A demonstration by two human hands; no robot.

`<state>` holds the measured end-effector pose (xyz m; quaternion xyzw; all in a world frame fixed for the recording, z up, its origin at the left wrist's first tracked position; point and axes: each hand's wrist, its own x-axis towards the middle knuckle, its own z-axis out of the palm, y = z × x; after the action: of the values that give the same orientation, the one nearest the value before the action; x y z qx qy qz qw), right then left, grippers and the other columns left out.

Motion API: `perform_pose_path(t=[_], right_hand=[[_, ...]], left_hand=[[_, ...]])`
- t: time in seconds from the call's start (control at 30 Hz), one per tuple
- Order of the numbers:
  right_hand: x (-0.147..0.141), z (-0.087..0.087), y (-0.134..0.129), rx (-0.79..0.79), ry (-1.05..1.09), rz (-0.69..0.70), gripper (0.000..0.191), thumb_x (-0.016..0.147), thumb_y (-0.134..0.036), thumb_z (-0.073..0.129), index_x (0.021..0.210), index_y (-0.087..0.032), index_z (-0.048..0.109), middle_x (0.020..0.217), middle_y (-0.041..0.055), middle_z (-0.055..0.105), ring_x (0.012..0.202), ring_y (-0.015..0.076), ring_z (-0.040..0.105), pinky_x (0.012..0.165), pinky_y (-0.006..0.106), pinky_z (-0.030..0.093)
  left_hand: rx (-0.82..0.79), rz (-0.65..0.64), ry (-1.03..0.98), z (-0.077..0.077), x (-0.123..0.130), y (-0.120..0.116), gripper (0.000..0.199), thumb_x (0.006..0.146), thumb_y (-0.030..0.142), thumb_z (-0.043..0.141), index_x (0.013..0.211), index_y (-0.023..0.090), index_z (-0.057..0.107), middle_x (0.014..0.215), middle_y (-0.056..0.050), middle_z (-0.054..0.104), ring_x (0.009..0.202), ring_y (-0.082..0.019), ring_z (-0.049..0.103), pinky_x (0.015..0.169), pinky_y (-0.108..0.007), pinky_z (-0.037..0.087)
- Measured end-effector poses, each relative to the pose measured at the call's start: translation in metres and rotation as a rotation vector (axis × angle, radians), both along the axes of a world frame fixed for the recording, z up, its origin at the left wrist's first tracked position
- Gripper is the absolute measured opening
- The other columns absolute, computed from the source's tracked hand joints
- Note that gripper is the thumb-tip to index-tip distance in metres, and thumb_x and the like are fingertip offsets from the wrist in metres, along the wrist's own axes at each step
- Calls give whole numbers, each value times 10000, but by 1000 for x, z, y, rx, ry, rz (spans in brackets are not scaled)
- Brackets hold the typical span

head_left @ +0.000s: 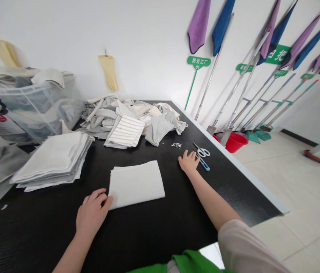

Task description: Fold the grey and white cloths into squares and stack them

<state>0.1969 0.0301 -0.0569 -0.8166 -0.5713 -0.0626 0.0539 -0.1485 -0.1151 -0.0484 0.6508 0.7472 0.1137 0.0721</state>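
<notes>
A folded white cloth point(137, 184) lies flat on the black tabletop in front of me. My left hand point(93, 212) rests at its left edge, thumb touching the lower left corner and the fingers loosely bent on the table. To the right of the cloth, my right hand point(188, 162) is down on the table with its fingers spread and nothing visible in them. Close beside those fingers are scissors point(202, 151) with pale blue handles and a blue snap-off knife point(204, 164), partly covered by the hand. Small white scraps point(177, 145) lie just beyond.
A stack of folded cloths point(53, 157) sits at left. Behind it stands a clear plastic bin point(40, 110) full of fabric. Loose grey and white cloths point(160, 127) are heaped along the wall, with a striped cloth point(126, 131) in front. A red bucket point(236, 142) stands beyond the table's right edge.
</notes>
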Motion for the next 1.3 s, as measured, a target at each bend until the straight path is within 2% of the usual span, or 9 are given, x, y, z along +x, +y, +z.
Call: perform_pose_path(t=[0.1, 0.2, 0.47, 0.63, 0.77, 0.87, 0.97, 1.07, 1.3], right_hand=[[2, -4, 11, -10, 111, 42, 549, 782, -344, 282, 1235, -35, 248, 1266, 245, 245, 1186, 316, 135, 884, 528, 49], [3, -5, 25, -6, 192, 138, 529, 774, -337, 322, 1227, -67, 289, 1288, 197, 242, 1188, 273, 174, 925, 434, 110], [14, 2, 42, 108, 363, 235, 435, 789, -301, 252, 1175, -160, 396, 1133, 44, 497, 1042, 151, 431, 862, 257, 308], [7, 10, 11, 261, 396, 249, 408, 758, -223, 280, 1131, -180, 438, 1086, 34, 517, 926, 142, 492, 813, 258, 349], [-23, 27, -34, 411, 321, 483, 335, 703, -245, 421, 1020, -216, 528, 1140, 34, 468, 1026, 190, 404, 891, 331, 258], [-53, 40, -78, 266, 272, 845, 344, 705, -311, 452, 1041, -261, 506, 1167, 14, 445, 1051, 189, 376, 930, 368, 171], [-77, 44, -115, -10, 224, 1164, 454, 648, -448, 513, 1075, -299, 467, 1231, 3, 378, 1047, 206, 370, 858, 354, 258], [-92, 41, -132, -98, 177, 1158, 437, 715, -392, 470, 1132, -281, 403, 1187, 20, 428, 1008, 198, 397, 787, 332, 313], [-113, 37, -135, -41, 142, 1144, 363, 759, -226, 414, 1121, -233, 413, 1138, 41, 470, 984, 195, 408, 812, 339, 300]], left_hand=[[-3, -6, -15, 0, 0, 0, 330, 731, 429, 341, 662, 229, 595, 1083, 26, 478, 878, -182, 439, 766, -305, 349], [9, -7, -10, -2, -1, 0, 320, 727, 421, 348, 651, 231, 594, 1076, 31, 480, 868, -178, 440, 764, -304, 349], [23, -29, 0, -7, -4, 2, 330, 727, 438, 341, 642, 233, 586, 1076, 33, 482, 862, -177, 451, 765, -306, 352], [22, 0, -46, -7, -3, 2, 307, 728, 426, 346, 673, 226, 572, 1067, 20, 489, 872, -186, 457, 760, -313, 360], [141, 72, -92, -6, -6, 0, 346, 723, 412, 364, 980, 212, 480, 1078, -41, 479, 907, -207, 455, 752, -338, 371], [271, -134, -103, -4, -7, -5, 455, 699, 399, 417, 1103, 192, 392, 1178, -72, 402, 1025, -216, 393, 825, -354, 334], [212, -471, -76, 0, -2, -9, 438, 686, 363, 462, 1108, 258, 415, 1196, -30, 405, 1059, -197, 374, 862, -343, 308], [140, -583, -1, 1, 8, -10, 356, 712, 305, 451, 1067, 292, 465, 1125, 3, 481, 1010, -174, 418, 836, -314, 331], [245, -509, 148, -2, 25, -9, 254, 761, 162, 373, 940, 215, 544, 956, -48, 565, 870, -174, 486, 740, -303, 361]])
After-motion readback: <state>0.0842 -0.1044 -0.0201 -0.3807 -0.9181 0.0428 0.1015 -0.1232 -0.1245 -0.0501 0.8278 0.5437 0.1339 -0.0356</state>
